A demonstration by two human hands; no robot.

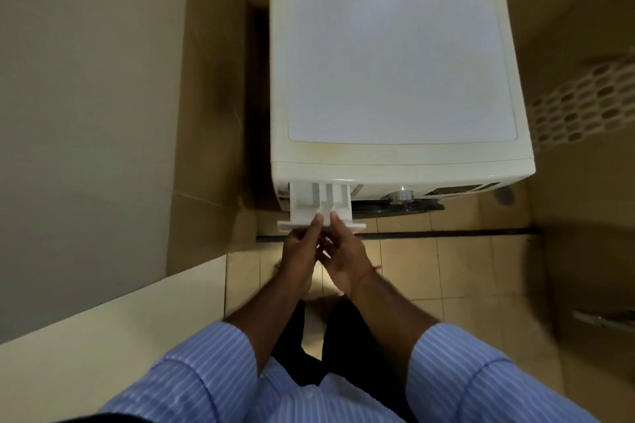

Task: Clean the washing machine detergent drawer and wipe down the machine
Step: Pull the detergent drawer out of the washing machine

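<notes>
Both hands meet at the near front lip of the drawer [309, 203]. The left hand [299, 251] has its thumb laid over the top of the front panel, the other fingers tucked beneath it, grasping it. The right hand [340, 251] does likewise just beside it, thumb on top, fingers curled under the panel; the two hands touch each other.

The drawer is white plastic, pulled well out of the washer [395, 62], with upright dividers making narrow compartments. It sits at the left end of the washer's near face, left of a metal dial [400, 196] and a dark display.

The washer is cream-white with a flat pale top. A wall [86, 79] stands close on its left, with a narrow dark gap between. The tiled floor [446, 268] lies open near and right of the drawer. A pale ledge [103, 319] runs near left.
</notes>
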